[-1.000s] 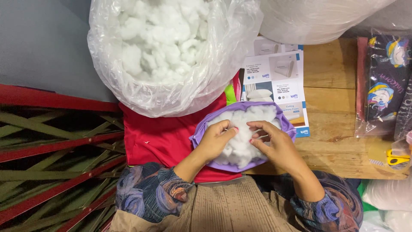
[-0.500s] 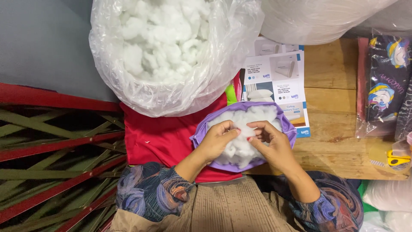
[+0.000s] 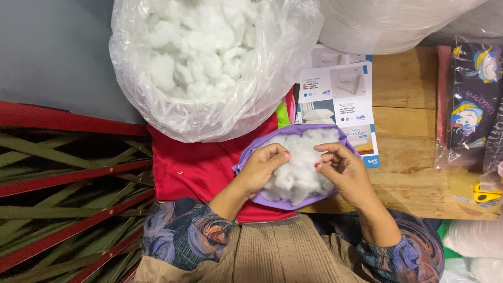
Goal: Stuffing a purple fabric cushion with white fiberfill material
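A purple fabric cover (image 3: pixel 309 202) lies open in front of me on a red cloth (image 3: pixel 196 167), filled with white fluffy stuffing (image 3: pixel 301 162). My left hand (image 3: pixel 262 167) rests on the cover's left side, fingertips pinching the stuffing. My right hand (image 3: pixel 346 170) is at the right side with its fingers curled over the stuffing's edge. A big clear plastic bag (image 3: pixel 209 68) full of the same white stuffing stands just behind.
A printed leaflet (image 3: pixel 340 99) lies on the wooden table (image 3: pixel 414 157) behind the cover. Packaged dark printed fabric (image 3: pixel 471 105) sits at the right, a yellow tape dispenser (image 3: pixel 487 193) near the right edge. Red and green slats (image 3: pixel 68 178) fill the left.
Both hands have shifted slightly on the stuffing, the fingers drawing closer together over the cover's opening. The cover and bag stay put.
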